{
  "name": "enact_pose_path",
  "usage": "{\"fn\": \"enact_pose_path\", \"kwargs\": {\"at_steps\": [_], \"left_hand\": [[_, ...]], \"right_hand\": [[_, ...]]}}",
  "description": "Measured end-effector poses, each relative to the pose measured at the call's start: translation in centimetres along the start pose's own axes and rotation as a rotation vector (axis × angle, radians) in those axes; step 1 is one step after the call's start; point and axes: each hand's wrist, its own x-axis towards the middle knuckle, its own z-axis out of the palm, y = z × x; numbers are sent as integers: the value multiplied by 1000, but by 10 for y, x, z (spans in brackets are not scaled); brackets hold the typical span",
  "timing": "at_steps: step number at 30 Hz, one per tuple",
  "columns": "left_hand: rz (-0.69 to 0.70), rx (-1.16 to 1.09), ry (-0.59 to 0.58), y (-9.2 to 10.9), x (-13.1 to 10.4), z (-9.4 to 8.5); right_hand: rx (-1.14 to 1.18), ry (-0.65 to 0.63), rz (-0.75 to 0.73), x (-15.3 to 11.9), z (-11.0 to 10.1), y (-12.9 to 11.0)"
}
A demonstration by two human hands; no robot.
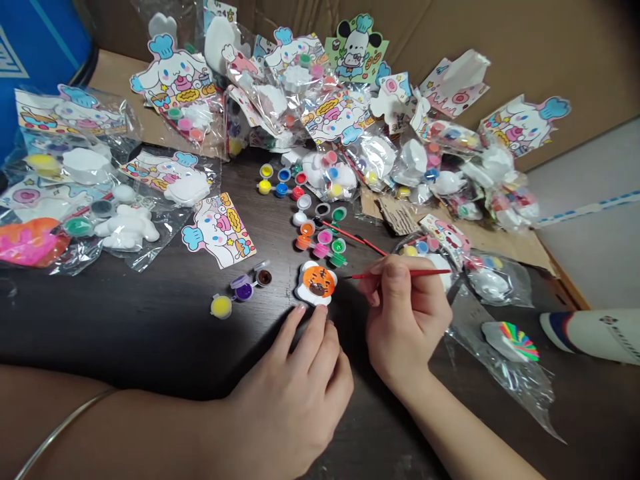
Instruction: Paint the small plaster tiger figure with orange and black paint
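Note:
A small white figurine (320, 283) with an orange face and dark markings lies on the dark table. My left hand (307, 380) rests flat before it, fingers stretched out, the fingertips touching its lower edge. In my right hand (407, 317) a thin red paintbrush (363, 275) is pinched, its dark tip just right of the figurine and apart from it. Behind the figurine stand open paint pots (323, 247) in orange, pink, green and other colours. A second red brush (357, 236) lies across them. A strip with yellow, purple and brown paint pots (243, 291) sits to the left.
Clear bags with white figurines and printed cards (345, 117) are heaped along the back. More bags (83, 167) lie at left. A loose card (220, 231) is near the pots. At right are a rainbow-striped piece (513, 341) on plastic and a white cup (595, 335).

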Motion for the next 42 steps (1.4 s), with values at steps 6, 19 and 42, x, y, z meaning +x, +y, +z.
{"fn": "enact_pose_path", "kwargs": {"at_steps": [6,19,42], "left_hand": [[12,-2,-15,-1,0,-1],[20,-71,-43,-5,5,-2],[27,-69,-35,-8,3,2]], "right_hand": [[21,32,5,4,-2,-2],[17,-33,10,7,-4,-2],[-8,-9,4,13,-8,-16]]}}
